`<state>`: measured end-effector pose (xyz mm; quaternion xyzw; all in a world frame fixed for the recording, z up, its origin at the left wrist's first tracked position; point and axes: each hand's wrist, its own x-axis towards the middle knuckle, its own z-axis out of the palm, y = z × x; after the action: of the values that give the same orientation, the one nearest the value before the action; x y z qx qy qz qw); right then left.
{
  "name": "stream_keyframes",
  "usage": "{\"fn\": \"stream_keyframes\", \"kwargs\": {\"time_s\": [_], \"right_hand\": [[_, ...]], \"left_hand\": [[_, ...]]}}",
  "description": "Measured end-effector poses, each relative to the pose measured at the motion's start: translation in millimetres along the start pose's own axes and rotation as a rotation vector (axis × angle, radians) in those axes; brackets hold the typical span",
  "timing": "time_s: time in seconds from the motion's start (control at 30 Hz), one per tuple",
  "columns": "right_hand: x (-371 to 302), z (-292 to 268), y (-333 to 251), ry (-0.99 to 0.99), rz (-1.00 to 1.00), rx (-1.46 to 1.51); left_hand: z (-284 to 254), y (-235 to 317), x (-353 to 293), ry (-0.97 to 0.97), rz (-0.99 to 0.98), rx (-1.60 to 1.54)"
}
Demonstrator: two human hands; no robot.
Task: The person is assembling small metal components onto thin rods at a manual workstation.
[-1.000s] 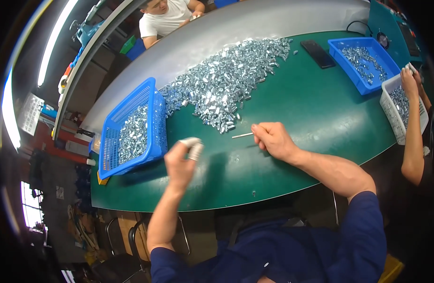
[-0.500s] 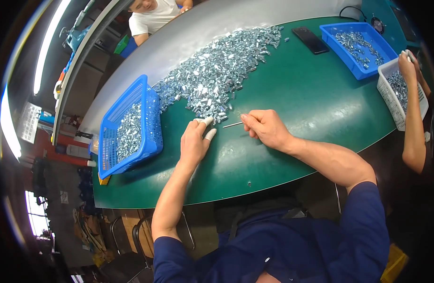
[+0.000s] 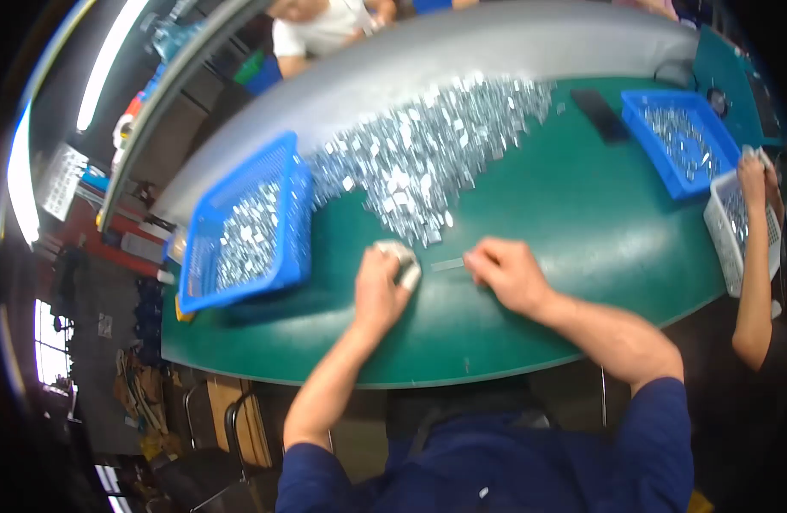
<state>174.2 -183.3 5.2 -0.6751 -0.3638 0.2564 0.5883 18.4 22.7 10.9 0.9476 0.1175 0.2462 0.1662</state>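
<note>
Left hand has drawn in: half a second ago its fingers were spread at the near edge of the pile, now they look curled, just short of that edge. Head view has swung too, so the whole desk sits lower in frame. Right hand keeps its pinch on the rod, with the rod's free end a little farther back from the pile than before.

Upshot for the work: both hands are near each other on the near side of the pile, rod end between them, pointing left toward the curled fingers. White finger covers show on the left hand. Motion blur here, so can't tell if those fingers hold a metal part, or if one sits on the rod.

Pile is loose small shiny metal parts, spread from the blue basket back along the desk. Basket stands left of the left hand, well apart, more parts inside. Phone lies flat past the pile's right end. Blue tray is at far right, parts in it; white basket just beside it, co-worker's hand above. Another person in a white shirt sits across, beyond the desk.
</note>
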Motion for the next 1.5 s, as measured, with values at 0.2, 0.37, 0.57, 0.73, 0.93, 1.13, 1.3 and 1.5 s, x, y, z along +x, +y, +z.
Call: {"fn": "stream_keyframes", "kwargs": {"time_s": [0.2, 0.37, 0.57, 0.73, 0.93, 1.13, 1.3, 1.5], "right_hand": [[-6.0, 0.2, -3.8, 0.016, -0.012, -0.04], [-3.2, 3.2, -0.1, 0.04, -0.034, -0.051], [-2.2, -1.5, -6.7, -0.001, -0.051, -0.155], [-4.5, 1.9, -6.0, 0.047, -0.299, -0.247], [-6.0, 1.5, -0.9, -0.061, -0.205, -0.286], [-10.8, 5.1, -8.5, -0.026, -0.273, -0.239], [-4.0, 13.7, -6.7, -0.041, -0.139, -0.204], [-4.9, 7.3, -12.2, -0.086, -0.087, -0.145]], "left_hand": [[-5.3, 26.1, -1.9, 0.011, -0.007, -0.318], [6.0, 26.8, -16.3, -0.017, -0.025, -0.409], [3.3, 29.4, -12.6, -0.035, 0.03, -0.386], [3.5, 36.5, -9.2, -0.018, 0.127, -0.343], [5.9, 41.0, -9.6, -0.086, 0.11, -0.432], [3.0, 44.5, -9.3, -0.138, 0.038, -0.458], [9.5, 37.9, 0.7, 0.018, 0.216, -0.319], [6.4, 40.7, -5.5, 0.047, 0.206, -0.35]]}}
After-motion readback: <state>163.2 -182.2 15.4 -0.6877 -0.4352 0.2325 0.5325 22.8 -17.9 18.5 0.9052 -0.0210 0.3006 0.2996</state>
